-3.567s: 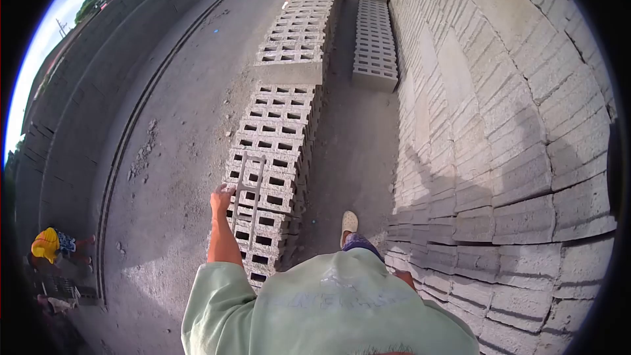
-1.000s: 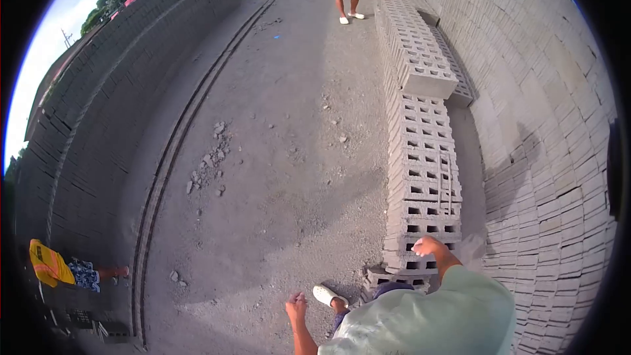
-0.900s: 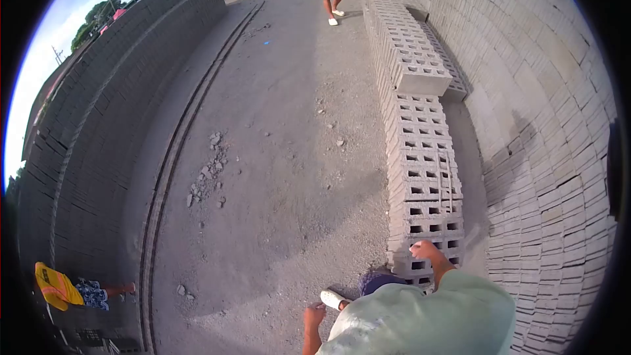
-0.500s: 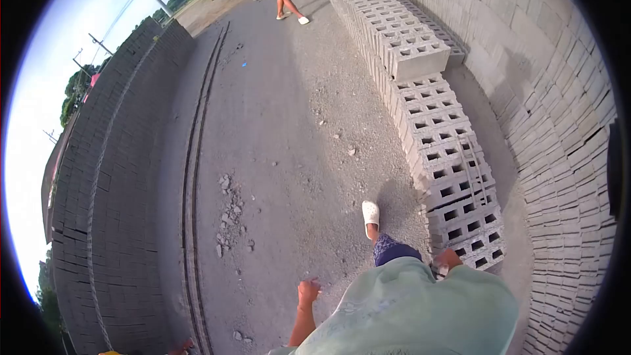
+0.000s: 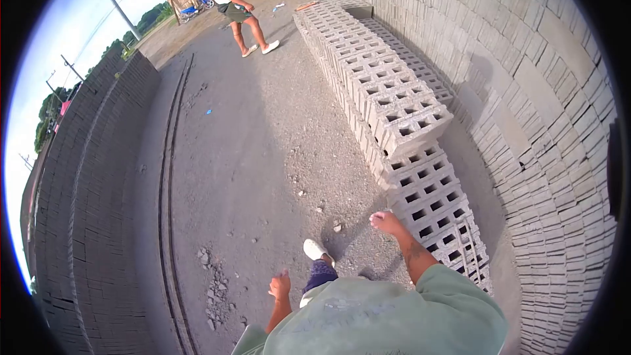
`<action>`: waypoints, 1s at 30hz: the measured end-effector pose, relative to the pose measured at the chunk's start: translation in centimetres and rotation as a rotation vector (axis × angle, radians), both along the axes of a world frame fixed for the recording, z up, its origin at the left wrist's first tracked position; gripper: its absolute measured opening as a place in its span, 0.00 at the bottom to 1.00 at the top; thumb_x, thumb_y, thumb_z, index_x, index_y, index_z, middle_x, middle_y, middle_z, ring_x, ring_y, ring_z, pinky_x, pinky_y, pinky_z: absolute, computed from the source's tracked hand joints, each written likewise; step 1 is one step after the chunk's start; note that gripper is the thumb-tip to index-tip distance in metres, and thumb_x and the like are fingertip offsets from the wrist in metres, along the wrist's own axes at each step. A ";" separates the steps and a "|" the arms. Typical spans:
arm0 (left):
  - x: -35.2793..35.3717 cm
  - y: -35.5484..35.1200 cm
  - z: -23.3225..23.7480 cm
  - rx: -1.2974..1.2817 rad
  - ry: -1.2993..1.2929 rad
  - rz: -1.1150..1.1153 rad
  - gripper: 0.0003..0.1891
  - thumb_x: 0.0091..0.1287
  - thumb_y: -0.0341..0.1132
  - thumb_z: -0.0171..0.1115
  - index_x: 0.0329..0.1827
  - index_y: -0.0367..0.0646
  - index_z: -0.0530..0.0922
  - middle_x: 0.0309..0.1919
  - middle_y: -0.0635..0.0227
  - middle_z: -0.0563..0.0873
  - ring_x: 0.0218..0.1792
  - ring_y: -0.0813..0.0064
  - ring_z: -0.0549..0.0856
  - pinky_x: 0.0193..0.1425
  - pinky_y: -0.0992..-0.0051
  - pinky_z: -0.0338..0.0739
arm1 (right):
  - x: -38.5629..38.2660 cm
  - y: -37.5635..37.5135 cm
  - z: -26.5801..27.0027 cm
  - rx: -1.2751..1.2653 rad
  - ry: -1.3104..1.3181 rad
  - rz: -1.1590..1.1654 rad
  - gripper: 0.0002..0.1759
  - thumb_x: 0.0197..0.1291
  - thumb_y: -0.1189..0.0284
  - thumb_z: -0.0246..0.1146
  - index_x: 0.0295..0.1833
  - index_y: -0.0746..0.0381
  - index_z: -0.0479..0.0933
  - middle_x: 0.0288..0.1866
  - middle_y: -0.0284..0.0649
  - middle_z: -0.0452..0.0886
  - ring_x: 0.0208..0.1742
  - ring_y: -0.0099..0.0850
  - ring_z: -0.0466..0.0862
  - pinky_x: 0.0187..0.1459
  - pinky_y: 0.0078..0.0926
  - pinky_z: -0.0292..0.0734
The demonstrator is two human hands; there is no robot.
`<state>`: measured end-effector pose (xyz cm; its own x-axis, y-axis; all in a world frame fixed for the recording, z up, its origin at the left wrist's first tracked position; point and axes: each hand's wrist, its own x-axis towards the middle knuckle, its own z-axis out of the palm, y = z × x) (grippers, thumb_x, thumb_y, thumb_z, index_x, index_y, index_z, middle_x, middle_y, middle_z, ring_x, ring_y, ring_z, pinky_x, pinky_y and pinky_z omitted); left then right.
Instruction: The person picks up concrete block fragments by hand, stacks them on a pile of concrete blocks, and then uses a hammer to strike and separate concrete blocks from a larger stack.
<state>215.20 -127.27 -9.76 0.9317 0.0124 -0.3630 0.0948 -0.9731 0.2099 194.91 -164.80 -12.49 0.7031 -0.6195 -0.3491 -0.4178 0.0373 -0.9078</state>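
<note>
Hovering just beside the near end of the row of hollow concrete blocks (image 5: 427, 197), the right hand (image 5: 388, 222) is half curled and has hold of nothing. It is close to the row's left edge but does not touch it. The left hand (image 5: 280, 286) hangs lower, over the bare ground (image 5: 263, 144), curled into a loose fist with nothing visible in it, well apart from the blocks.

The row stands on the ground along its right side, between the open stretch and the tall block wall (image 5: 539, 92), and runs away toward the far end of the yard. Its near part is lower; further off a higher course (image 5: 394, 105) sits on top. A thin metal frame (image 5: 472, 253) lies across the block tops at the near end, right of the right hand.

Below the hands are the person's pale green shirt (image 5: 394, 315) and a white shoe (image 5: 314, 250) on the ground. Loose rubble (image 5: 213, 289) lies beside a long groove (image 5: 167, 158) near the ground's left edge, where another block wall (image 5: 98, 210) rises. Another person (image 5: 233, 6) walks at the far end.
</note>
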 end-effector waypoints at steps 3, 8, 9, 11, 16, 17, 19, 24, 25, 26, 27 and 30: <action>6.3 -6.1 -2.0 0.109 0.089 -0.243 0.27 0.63 0.59 0.44 0.48 0.49 0.81 0.44 0.55 0.83 0.53 0.49 0.77 0.59 0.43 0.62 | 7.1 -6.2 1.1 -0.210 0.063 0.247 0.17 0.56 0.62 0.61 0.41 0.66 0.79 0.29 0.37 0.83 0.30 0.25 0.81 0.35 0.27 0.75; 23.0 -10.4 -10.8 0.454 0.318 -0.782 0.20 0.58 0.53 0.57 0.44 0.49 0.83 0.45 0.60 0.83 0.52 0.61 0.80 0.55 0.54 0.72 | 12.2 -18.1 -5.4 -0.258 0.284 0.030 0.15 0.55 0.63 0.61 0.38 0.65 0.80 0.28 0.37 0.83 0.28 0.25 0.81 0.33 0.27 0.75; 26.7 -11.7 -10.8 0.466 0.277 -0.907 0.18 0.57 0.50 0.59 0.42 0.48 0.83 0.44 0.61 0.84 0.49 0.61 0.82 0.50 0.58 0.76 | 12.0 -20.2 -8.4 -0.144 0.230 -0.127 0.14 0.55 0.65 0.61 0.37 0.66 0.81 0.27 0.39 0.83 0.24 0.25 0.80 0.28 0.24 0.75; 32.9 -15.1 -11.6 0.464 0.245 -1.035 0.17 0.56 0.48 0.61 0.40 0.47 0.83 0.42 0.62 0.84 0.46 0.61 0.83 0.45 0.62 0.79 | 10.8 -21.6 -12.9 -0.077 0.247 -0.412 0.14 0.54 0.67 0.62 0.35 0.69 0.80 0.25 0.41 0.82 0.22 0.26 0.81 0.24 0.23 0.76; 49.3 -29.7 -9.3 0.333 0.035 -0.960 0.14 0.57 0.43 0.55 0.42 0.51 0.83 0.42 0.62 0.84 0.44 0.58 0.82 0.48 0.63 0.77 | 17.1 -23.5 -11.7 -0.025 0.199 -0.490 0.14 0.53 0.70 0.60 0.35 0.72 0.79 0.26 0.44 0.82 0.23 0.29 0.82 0.25 0.25 0.77; 52.1 -33.4 -8.4 0.236 -0.036 -0.970 0.14 0.58 0.43 0.53 0.41 0.51 0.83 0.43 0.60 0.83 0.44 0.57 0.82 0.48 0.63 0.77 | 19.5 -24.1 -10.9 0.029 0.171 -0.529 0.14 0.53 0.70 0.60 0.36 0.72 0.79 0.26 0.44 0.82 0.24 0.29 0.82 0.27 0.26 0.77; 56.4 -40.9 -5.7 -0.094 -0.037 -0.813 0.16 0.58 0.46 0.53 0.42 0.52 0.83 0.42 0.61 0.84 0.44 0.59 0.83 0.47 0.64 0.77 | 26.2 -26.6 -5.4 0.099 0.136 -0.575 0.14 0.52 0.70 0.60 0.36 0.72 0.79 0.27 0.44 0.83 0.25 0.28 0.82 0.29 0.26 0.77; 66.9 -56.7 -4.7 0.009 0.077 -0.950 0.15 0.57 0.44 0.55 0.43 0.52 0.82 0.44 0.62 0.83 0.45 0.58 0.82 0.51 0.66 0.76 | 43.1 -41.8 0.4 -0.306 0.123 -0.523 0.15 0.51 0.68 0.61 0.43 0.64 0.79 0.32 0.46 0.82 0.34 0.33 0.83 0.39 0.29 0.76; 69.9 -60.9 -5.2 0.103 0.039 -1.067 0.13 0.56 0.42 0.56 0.42 0.53 0.82 0.44 0.64 0.83 0.45 0.60 0.82 0.50 0.66 0.76 | 46.4 -46.7 1.9 -0.371 0.112 -0.541 0.15 0.52 0.67 0.61 0.43 0.63 0.79 0.35 0.46 0.82 0.36 0.35 0.83 0.40 0.29 0.76; 73.8 -65.5 -6.8 0.112 0.017 -1.097 0.13 0.56 0.42 0.56 0.42 0.53 0.82 0.44 0.64 0.83 0.45 0.60 0.82 0.50 0.66 0.76 | 49.5 -51.7 3.1 -0.416 0.057 -0.563 0.15 0.53 0.66 0.61 0.43 0.63 0.79 0.36 0.46 0.82 0.37 0.36 0.83 0.40 0.29 0.76; 77.2 -68.0 -9.0 0.106 0.066 -1.235 0.14 0.56 0.44 0.56 0.41 0.52 0.82 0.44 0.62 0.83 0.46 0.58 0.81 0.51 0.64 0.75 | 52.3 -55.4 3.8 -0.442 0.019 -0.567 0.15 0.53 0.65 0.61 0.43 0.63 0.79 0.38 0.46 0.82 0.39 0.37 0.83 0.41 0.29 0.76; 80.7 -76.3 -6.3 0.009 0.019 -1.464 0.13 0.57 0.44 0.55 0.38 0.49 0.82 0.40 0.61 0.84 0.44 0.56 0.81 0.49 0.61 0.75 | 59.7 -67.2 7.9 -0.604 -0.041 -0.533 0.14 0.56 0.66 0.61 0.43 0.64 0.79 0.38 0.46 0.82 0.39 0.40 0.83 0.40 0.31 0.76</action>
<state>295.95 -203.60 -16.10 0.1084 -0.9185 -0.3804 -0.9559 -0.2013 0.2138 254.57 -232.03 -4.56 0.2644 -0.9487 0.1732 -0.4478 -0.2799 -0.8492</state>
